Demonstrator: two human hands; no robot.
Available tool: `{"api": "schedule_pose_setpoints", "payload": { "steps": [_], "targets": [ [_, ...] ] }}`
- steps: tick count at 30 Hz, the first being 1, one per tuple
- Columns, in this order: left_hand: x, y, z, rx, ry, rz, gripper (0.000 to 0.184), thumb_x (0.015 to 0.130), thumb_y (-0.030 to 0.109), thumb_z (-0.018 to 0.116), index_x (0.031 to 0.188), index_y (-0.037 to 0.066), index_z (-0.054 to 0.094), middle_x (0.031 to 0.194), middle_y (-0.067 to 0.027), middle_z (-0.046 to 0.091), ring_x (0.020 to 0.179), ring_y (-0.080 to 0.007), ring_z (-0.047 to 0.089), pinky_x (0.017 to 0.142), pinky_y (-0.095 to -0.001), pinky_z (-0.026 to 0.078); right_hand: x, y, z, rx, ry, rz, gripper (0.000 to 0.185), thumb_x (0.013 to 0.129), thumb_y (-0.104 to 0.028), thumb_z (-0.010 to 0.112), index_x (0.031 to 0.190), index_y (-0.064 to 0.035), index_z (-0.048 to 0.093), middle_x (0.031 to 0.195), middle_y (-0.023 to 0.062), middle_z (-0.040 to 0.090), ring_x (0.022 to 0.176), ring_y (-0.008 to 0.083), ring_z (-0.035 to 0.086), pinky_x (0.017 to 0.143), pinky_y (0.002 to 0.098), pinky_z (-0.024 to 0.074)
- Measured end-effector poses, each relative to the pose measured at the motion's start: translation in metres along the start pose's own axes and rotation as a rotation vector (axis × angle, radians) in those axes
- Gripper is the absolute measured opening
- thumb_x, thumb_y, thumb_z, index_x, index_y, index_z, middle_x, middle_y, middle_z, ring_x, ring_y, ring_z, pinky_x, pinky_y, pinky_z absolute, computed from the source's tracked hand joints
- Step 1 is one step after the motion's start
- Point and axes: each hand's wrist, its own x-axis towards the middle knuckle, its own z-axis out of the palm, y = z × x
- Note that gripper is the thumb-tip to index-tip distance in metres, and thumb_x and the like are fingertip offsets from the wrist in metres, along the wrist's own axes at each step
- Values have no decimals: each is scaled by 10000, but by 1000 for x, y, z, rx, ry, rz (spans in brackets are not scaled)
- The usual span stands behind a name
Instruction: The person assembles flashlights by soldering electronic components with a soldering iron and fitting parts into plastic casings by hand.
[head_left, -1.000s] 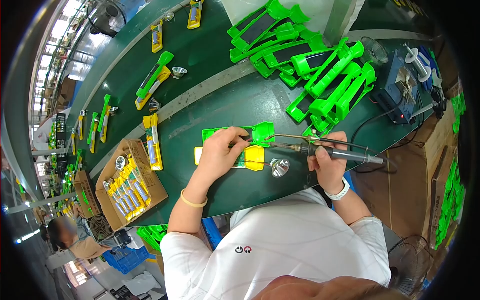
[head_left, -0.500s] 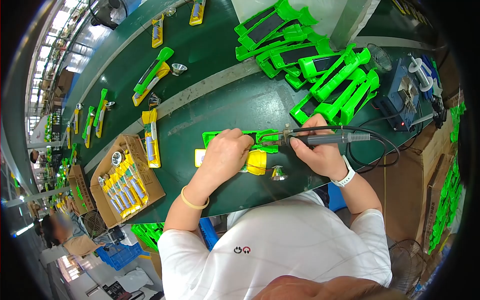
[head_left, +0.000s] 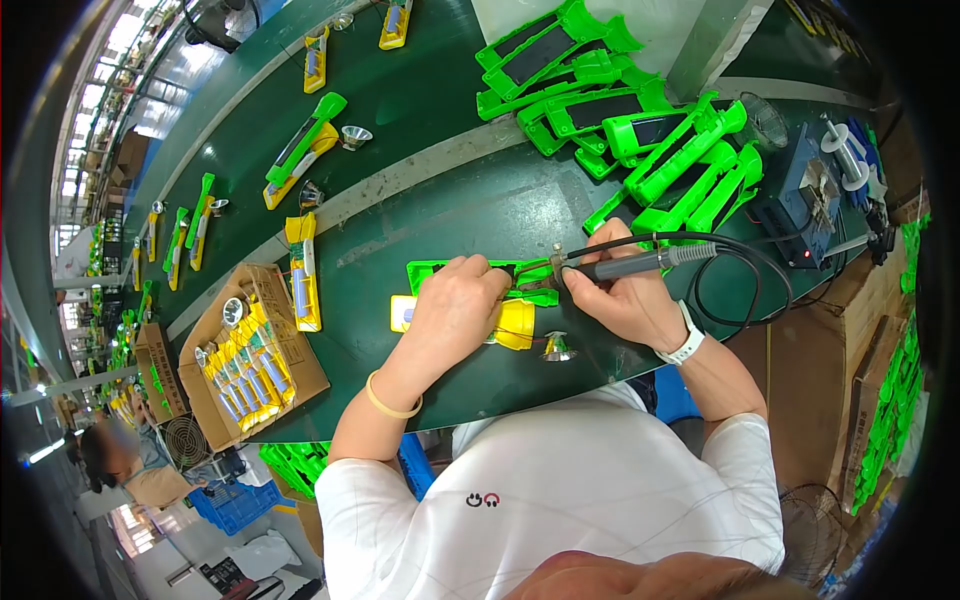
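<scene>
My right hand point(head_left: 632, 300) grips a soldering iron point(head_left: 640, 264) with a solder-feed tube clamped along it. The iron's tip reaches into the right end of a green plastic casing point(head_left: 540, 296) lying on the bench. My left hand point(head_left: 456, 308) is closed over the middle of that casing, fingertips together near the iron's tip; any small part between them is hidden. Just below, partly covered by my left hand, lies a yellow casing half point(head_left: 516, 325). A shiny reflector cup point(head_left: 558, 347) sits at its right, joined by a thin wire.
Green casings with dark panels point(head_left: 575, 108) are heaped at the back. A blue soldering station point(head_left: 795, 205) and solder spool point(head_left: 846, 163) stand right. At left are a carton point(head_left: 300, 365) of yellow assemblies and a single yellow assembly point(head_left: 303, 272). More lamp parts lie on the green belt point(head_left: 240, 130).
The soldering iron has tilted, its handle end rising, and my right hand has shifted slightly left and up with it. My left hand and the casing have barely moved.
</scene>
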Motion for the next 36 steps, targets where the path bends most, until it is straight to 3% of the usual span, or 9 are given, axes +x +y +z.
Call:
{"api": "schedule_pose_setpoints", "payload": {
  "steps": [6,9,10,13,14,19,31,34,36],
  "targets": [
    [-1,1,3,-1,35,-22,39,728,77,640,766,67,644,708,-80,566,709,-267,583,634,-372,481,-8,0,-8,-88,125,-162,247,825,-115,670,889,-10,456,711,44,498,543,85,465,470,269,367],
    [-1,-1,4,-1,48,-19,37,736,86,638,766,65,647,705,-83,565,710,-266,585,635,-373,482,-22,5,-6,383,231,-6,250,855,-78,645,945,-22,419,724,39,517,551,86,501,486,242,401],
    [-1,-1,4,-1,52,-14,39,739,89,638,767,64,648,704,-83,565,710,-266,585,635,-373,482,-25,6,-7,412,174,3,248,912,-102,570,1013,-51,348,839,99,541,649,152,604,455,221,444],
    [-1,-1,4,-7,58,-14,41,740,93,639,764,63,652,706,-85,566,709,-268,587,634,-375,482,-21,9,11,562,212,69,232,923,-76,544,1024,-40,339,942,135,558,766,190,657,517,244,518],
    [-1,0,4,-5,56,-16,39,740,93,639,761,63,652,705,-86,565,709,-268,586,634,-376,482,-17,9,16,586,209,61,220,931,-52,522,1037,-32,329,1035,164,552,889,235,664,621,288,573],
    [-1,1,4,14,50,-27,36,730,85,638,753,61,652,696,-85,563,698,-267,585,622,-377,481,0,27,32,450,175,51,232,932,-51,522,1065,-34,332,1024,146,543,922,245,650,722,313,580],
    [-12,13,-1,-132,111,-17,85,726,86,687,807,66,675,755,-79,627,650,-239,590,592,-337,482,-23,19,35,657,252,99,262,933,-78,535,1047,0,313,978,153,561,901,206,655,717,297,570],
    [-24,15,-18,-316,211,-161,81,753,54,706,828,56,675,778,-58,652,667,-181,605,571,-287,472,-24,20,35,643,253,110,279,934,-94,540,1054,1,306,972,152,566,908,204,654,720,294,565],
    [-39,12,-33,-863,111,-500,145,771,-9,700,887,26,620,808,-66,656,658,-141,607,565,-237,485,-26,22,34,615,240,117,292,936,-104,542,1061,2,300,972,151,566,918,208,654,729,296,564]
  ]
}}
